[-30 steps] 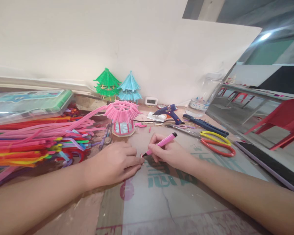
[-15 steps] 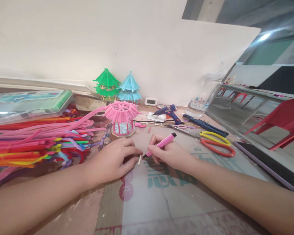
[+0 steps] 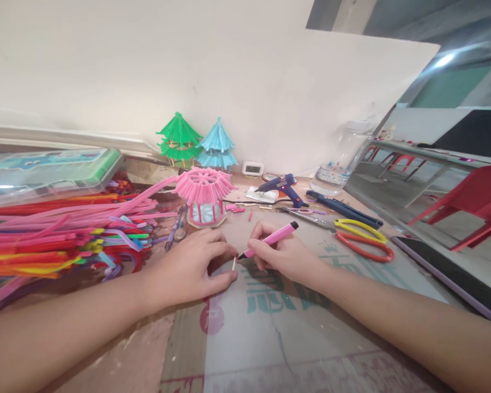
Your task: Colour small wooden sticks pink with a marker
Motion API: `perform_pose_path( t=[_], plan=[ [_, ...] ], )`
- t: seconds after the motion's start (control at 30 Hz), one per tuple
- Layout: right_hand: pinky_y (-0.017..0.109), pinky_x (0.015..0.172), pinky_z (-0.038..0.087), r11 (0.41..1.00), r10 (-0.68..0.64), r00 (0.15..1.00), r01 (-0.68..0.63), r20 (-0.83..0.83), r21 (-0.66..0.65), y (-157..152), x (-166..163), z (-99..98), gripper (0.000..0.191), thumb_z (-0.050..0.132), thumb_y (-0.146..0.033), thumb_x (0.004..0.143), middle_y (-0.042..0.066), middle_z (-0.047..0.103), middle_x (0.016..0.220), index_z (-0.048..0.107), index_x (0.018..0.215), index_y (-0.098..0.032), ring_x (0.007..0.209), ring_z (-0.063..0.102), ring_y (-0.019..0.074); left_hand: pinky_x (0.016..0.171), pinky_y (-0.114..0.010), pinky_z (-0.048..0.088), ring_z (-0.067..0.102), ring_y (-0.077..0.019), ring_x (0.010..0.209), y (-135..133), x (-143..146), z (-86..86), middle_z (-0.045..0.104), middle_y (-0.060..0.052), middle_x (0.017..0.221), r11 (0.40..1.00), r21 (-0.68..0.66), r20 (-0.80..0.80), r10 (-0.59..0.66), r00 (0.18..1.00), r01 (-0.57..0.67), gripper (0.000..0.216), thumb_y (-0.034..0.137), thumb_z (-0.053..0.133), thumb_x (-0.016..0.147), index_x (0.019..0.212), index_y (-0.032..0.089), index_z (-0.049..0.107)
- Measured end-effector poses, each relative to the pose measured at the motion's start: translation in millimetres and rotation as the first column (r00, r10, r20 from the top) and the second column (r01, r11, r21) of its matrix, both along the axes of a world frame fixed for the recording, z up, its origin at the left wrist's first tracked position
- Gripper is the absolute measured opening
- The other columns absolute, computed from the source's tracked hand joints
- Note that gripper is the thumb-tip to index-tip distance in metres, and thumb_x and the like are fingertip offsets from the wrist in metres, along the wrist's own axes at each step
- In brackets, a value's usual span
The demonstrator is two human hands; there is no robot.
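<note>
My left hand (image 3: 190, 267) rests on the cardboard sheet (image 3: 270, 327) and pinches a small white stick (image 3: 233, 264) between thumb and fingers. My right hand (image 3: 284, 255) grips a pink marker (image 3: 270, 239) like a pen. Its dark tip touches the top end of the stick. Just beyond my hands stands a small pink pavilion model (image 3: 204, 196) made of straws.
A big heap of coloured straws (image 3: 61, 234) fills the left side. Green (image 3: 179, 139) and blue (image 3: 217, 144) pavilion models stand by the wall. A blue glue gun (image 3: 282, 187), yellow and red scissors (image 3: 364, 237), pliers (image 3: 343, 208) and a plastic jar (image 3: 339, 161) lie to the right.
My left hand shifted its fingers and tilted the small stick more upright. The marker tip stayed at the stick's end. Both arms barely moved.
</note>
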State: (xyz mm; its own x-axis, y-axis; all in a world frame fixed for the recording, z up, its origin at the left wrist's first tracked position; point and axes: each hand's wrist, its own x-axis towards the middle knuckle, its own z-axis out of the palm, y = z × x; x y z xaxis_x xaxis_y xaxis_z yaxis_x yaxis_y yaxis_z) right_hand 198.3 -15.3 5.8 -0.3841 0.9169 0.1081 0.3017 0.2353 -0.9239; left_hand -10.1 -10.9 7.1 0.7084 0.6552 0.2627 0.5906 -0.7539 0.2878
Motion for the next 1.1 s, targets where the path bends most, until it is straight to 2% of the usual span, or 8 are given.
perform_pose_path(
  t=[0.3, 0.63, 0.8, 0.93, 1.1],
  plan=[
    [0.023, 0.052, 0.037, 1.0, 0.004, 1.0, -0.005, 0.027, 0.013, -0.4, -1.3, -0.6, 0.016, 0.053, -0.031, 0.083, -0.006, 0.052, 0.053, 0.046, 0.073, -0.021, 0.05, 0.047, 0.0104, 0.076, -0.035, 0.044, 0.057, -0.0221, 0.088, -0.1, 1.4, -2.4, 0.061, -0.003, 0.087, 0.998, -0.02, 0.047, 0.055, 0.997, -0.054, 0.021, 0.037, 0.064, 0.081, 0.092, 0.019, 0.066],
    [0.02, 0.045, 0.032, 0.996, 0.088, 0.996, -0.088, 0.024, -0.022, -2.8, -0.8, 3.8, 0.015, 0.054, -0.03, 0.082, -0.006, 0.052, 0.051, 0.046, 0.072, -0.021, 0.046, 0.043, 0.0085, 0.076, -0.034, 0.046, 0.059, -0.0225, 0.089, 0.5, 0.1, -1.5, 0.063, -0.004, 0.087, 0.999, -0.009, 0.042, 0.033, 0.999, -0.033, 0.025, 0.042, 0.064, 0.084, 0.092, 0.019, 0.067],
    [0.02, 0.044, 0.032, 0.996, 0.088, 0.996, -0.087, 0.029, -0.027, -2.7, 0.2, 3.3, 0.017, 0.056, -0.032, 0.082, -0.005, 0.053, 0.051, 0.046, 0.072, -0.021, 0.046, 0.043, 0.0085, 0.076, -0.029, 0.046, 0.061, -0.0184, 0.088, 5.5, -4.6, -4.7, 0.065, -0.004, 0.092, 0.998, 0.057, 0.106, -0.043, 0.993, 0.037, 0.021, 0.026, 0.051, 0.094, 0.105, 0.023, 0.069],
    [0.02, 0.046, 0.034, 0.996, 0.086, 0.996, -0.085, 0.018, -0.038, -3.4, 0.2, 3.4, 0.017, 0.056, -0.031, 0.081, -0.005, 0.053, 0.051, 0.046, 0.072, -0.021, 0.047, 0.045, 0.0091, 0.071, -0.027, 0.046, 0.062, -0.0166, 0.082, 7.6, -5.0, -4.9, 0.065, -0.003, 0.086, 0.994, 0.074, 0.097, -0.092, 0.991, 0.085, 0.018, 0.021, 0.053, 0.093, 0.095, 0.021, 0.071],
    [0.021, 0.046, 0.033, 0.996, 0.071, 0.997, -0.072, -0.024, -0.052, -3.0, 0.6, 1.8, 0.019, 0.057, -0.036, 0.081, -0.006, 0.053, 0.052, 0.046, 0.075, -0.021, 0.046, 0.044, 0.0092, 0.075, -0.027, 0.046, 0.062, -0.0166, 0.084, 8.5, -4.3, -4.4, 0.068, -0.001, 0.085, 0.997, 0.045, 0.112, -0.073, 0.991, 0.069, 0.013, 0.019, 0.057, 0.09, 0.089, 0.021, 0.07]
  ],
)
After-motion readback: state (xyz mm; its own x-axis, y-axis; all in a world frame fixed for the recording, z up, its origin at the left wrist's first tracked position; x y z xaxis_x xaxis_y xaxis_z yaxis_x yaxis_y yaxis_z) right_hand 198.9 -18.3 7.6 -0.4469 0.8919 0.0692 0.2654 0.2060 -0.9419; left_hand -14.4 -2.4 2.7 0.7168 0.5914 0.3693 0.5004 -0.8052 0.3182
